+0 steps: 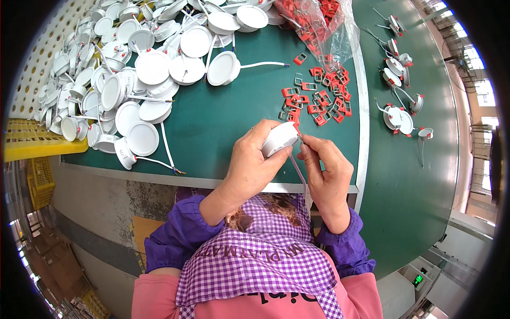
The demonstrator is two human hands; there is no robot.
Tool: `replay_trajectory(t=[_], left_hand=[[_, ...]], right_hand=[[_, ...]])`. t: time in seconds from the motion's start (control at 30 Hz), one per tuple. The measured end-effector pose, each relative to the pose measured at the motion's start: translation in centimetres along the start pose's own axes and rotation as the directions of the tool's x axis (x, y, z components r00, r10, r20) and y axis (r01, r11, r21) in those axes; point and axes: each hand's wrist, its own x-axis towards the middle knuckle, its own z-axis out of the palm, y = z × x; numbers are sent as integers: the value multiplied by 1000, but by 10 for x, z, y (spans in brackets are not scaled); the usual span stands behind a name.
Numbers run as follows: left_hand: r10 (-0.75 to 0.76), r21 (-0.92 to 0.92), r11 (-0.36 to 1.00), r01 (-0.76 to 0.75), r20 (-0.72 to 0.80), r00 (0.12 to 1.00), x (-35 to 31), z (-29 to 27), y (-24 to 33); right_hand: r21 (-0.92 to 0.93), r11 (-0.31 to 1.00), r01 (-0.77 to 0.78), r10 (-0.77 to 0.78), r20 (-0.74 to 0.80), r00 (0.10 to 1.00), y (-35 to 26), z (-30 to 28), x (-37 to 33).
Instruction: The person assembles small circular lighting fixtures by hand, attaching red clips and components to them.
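Observation:
My left hand grips a white round downlight by its body, tilted, with its white cable hanging down between my hands. At the lamp's right edge sits a small red-and-metal spring clip. The thumb and forefinger of my right hand pinch the end of that clip; its far part is hidden behind the fingertips. Just beyond my hands, loose red-and-metal clips lie scattered on the green table.
A big heap of white downlights with cables covers the table's left side. A clear plastic bag of red clips lies at the far edge. Past a metal strip, several downlights rest on another green surface. A yellow crate stands left.

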Motion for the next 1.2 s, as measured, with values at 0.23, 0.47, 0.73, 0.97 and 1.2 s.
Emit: replay_trajectory(t=[0.23, 0.47, 0.73, 0.97, 1.2], left_hand=[[204, 184, 962, -199, -4, 979, 3, 0, -6], [-4, -39, 999, 9, 121, 993, 8, -10, 6], [-91, -217, 967, 136, 206, 974, 0, -3, 9], [-23, -160, 985, 69, 274, 961, 2, 3, 18], [-12, -170, 984, 60, 265, 964, 0, 17, 8]], right_hand=[[0, 999, -43, 43, 17, 999, 3, 5, -2], [15, 999, 42, -41, -110, 993, 13, 7, 1], [461, 825, -326, 294, 143, 945, 6, -9, 0], [565, 715, -413, 384, 176, 906, 1, -26, 3], [609, 647, -459, 438, 196, 877, 16, -26, -5]])
